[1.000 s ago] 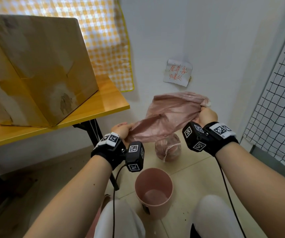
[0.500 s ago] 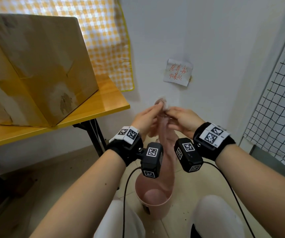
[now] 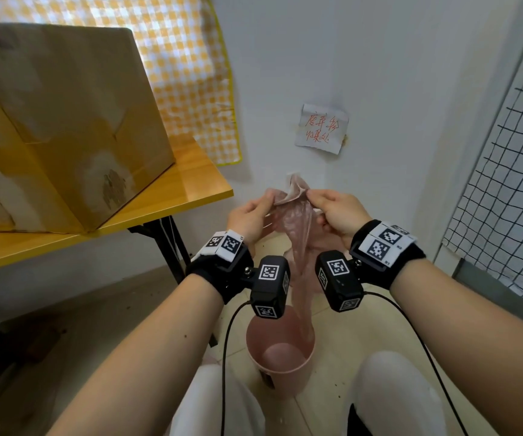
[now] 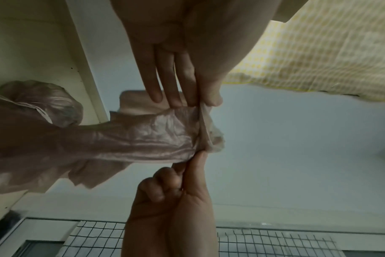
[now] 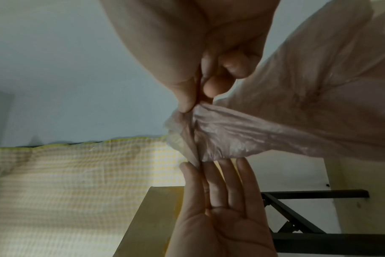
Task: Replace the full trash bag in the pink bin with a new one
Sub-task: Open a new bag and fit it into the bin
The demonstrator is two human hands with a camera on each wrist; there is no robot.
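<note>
Pinching the thin pink plastic bag point(image 3: 294, 215) mouth, left hand point(image 3: 249, 217) and right hand point(image 3: 335, 212) are holding it hanging lengthwise directly above the round pink plastic bin point(image 3: 280, 350) below.

Since 1.0 s ago: new bag point(image 3: 294, 228) no longer stretched wide above pink bin point(image 3: 280, 357); now gathered into narrow strip hanging into bin mouth. Left hand point(image 3: 247, 220) and right hand point(image 3: 335, 212) come together above bin. Since 0.5 s ago: hands part slightly, each pinching one side of bag's top edge, mouth beginning to open. Tied full bag point(image 4: 42, 102) beyond bin now mostly hidden in head view.
</note>
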